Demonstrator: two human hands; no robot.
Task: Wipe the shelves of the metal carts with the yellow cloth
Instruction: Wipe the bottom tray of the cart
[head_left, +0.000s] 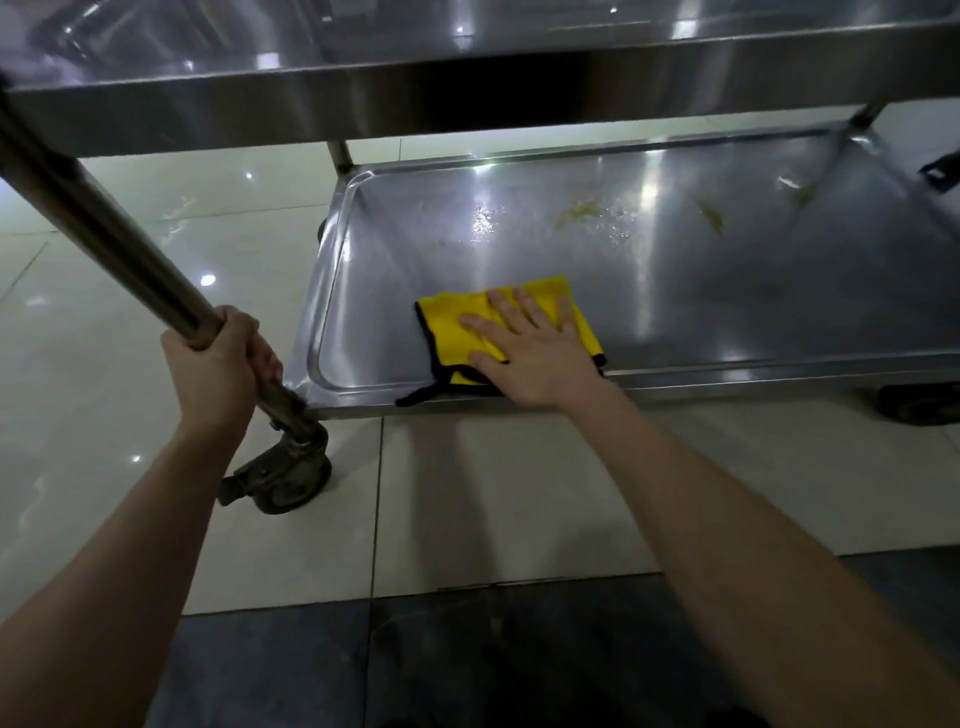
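A yellow cloth (452, 327) with a dark hem lies flat on the bottom shelf (701, 291) of a steel cart, near its front left corner. My right hand (530, 353) presses down on the cloth with spread, straight fingers. My left hand (218, 358) grips the cart's front left leg (104, 218), just above the shelf corner. Yellowish smears (582, 210) and wet spots mark the shelf further back and to the right. A second shelf (467, 78) of the cart hangs overhead.
A caster with a brake tab (285, 478) sits under the gripped leg, and another wheel (914, 405) shows at the right. The floor is glossy pale tile, with a dark strip nearest to me. The upper shelf's edge hangs low over the bottom shelf.
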